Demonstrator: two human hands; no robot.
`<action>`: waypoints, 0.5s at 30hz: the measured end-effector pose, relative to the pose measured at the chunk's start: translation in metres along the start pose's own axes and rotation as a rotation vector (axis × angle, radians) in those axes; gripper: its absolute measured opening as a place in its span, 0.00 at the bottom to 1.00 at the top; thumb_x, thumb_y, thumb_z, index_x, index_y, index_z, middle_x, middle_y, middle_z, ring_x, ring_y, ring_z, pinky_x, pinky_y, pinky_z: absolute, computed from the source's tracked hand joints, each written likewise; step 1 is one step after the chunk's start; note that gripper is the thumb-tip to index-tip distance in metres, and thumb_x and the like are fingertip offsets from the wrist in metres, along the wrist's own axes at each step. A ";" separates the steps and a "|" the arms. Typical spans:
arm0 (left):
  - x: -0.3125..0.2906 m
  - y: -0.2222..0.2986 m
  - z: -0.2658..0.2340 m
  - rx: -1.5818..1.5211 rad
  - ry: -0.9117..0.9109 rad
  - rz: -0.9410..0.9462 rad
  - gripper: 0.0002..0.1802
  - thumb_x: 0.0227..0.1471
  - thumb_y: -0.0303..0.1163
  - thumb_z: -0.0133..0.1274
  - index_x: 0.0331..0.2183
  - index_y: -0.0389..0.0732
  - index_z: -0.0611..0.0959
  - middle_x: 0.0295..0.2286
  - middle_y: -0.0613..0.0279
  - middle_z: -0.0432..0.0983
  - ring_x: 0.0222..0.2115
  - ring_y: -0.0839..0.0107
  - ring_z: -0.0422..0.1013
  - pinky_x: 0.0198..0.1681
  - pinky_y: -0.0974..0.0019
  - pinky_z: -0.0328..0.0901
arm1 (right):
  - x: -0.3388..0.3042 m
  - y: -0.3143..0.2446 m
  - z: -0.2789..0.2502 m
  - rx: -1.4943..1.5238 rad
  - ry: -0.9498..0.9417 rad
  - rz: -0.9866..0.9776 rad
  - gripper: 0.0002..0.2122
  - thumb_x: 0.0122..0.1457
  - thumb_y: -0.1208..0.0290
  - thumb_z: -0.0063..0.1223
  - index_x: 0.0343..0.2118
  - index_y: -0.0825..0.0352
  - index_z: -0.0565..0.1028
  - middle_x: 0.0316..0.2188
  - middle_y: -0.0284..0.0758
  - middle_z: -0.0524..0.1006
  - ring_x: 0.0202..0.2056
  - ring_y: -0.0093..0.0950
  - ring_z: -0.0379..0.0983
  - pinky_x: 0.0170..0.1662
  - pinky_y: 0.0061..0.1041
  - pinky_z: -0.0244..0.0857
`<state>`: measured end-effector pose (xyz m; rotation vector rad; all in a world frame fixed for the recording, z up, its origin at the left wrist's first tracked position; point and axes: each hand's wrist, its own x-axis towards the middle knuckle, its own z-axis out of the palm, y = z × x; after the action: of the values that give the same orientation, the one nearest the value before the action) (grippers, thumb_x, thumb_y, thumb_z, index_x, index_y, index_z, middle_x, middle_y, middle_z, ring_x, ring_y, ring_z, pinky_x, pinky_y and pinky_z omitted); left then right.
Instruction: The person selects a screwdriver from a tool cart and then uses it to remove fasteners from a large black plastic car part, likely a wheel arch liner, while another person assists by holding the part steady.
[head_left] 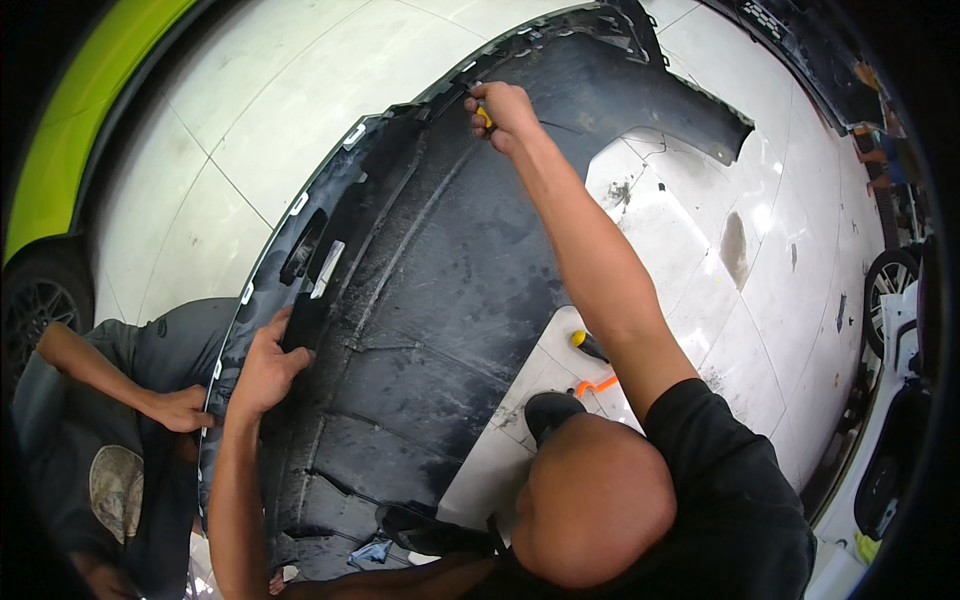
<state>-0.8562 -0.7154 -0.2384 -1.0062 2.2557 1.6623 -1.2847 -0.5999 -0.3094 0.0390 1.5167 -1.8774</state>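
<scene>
Black scuffed plastic forms the long car panel, which lies slantwise over white floor tiles in front of the person. Near its far edge, the right hand has its fingers curled tightly around a yellow-handled tool. The left hand rests at the panel's left border, thumb spread away from the fingers; whether they pinch the edge, I cannot tell. Just beside, a co-worker's hand touches the rim.
</scene>
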 end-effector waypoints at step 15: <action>0.003 -0.022 -0.010 0.019 0.003 0.008 0.38 0.44 0.24 0.59 0.58 0.23 0.71 0.46 0.50 0.77 0.48 0.64 0.71 0.56 0.66 0.63 | -0.009 -0.006 -0.014 -0.011 -0.064 0.064 0.04 0.63 0.76 0.48 0.35 0.69 0.73 0.23 0.34 0.73 0.18 0.23 0.62 0.22 0.28 0.57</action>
<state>-0.8427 -0.7287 -0.2537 -0.9968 2.2761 1.6407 -1.2868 -0.5828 -0.3046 0.0225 1.4659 -1.8027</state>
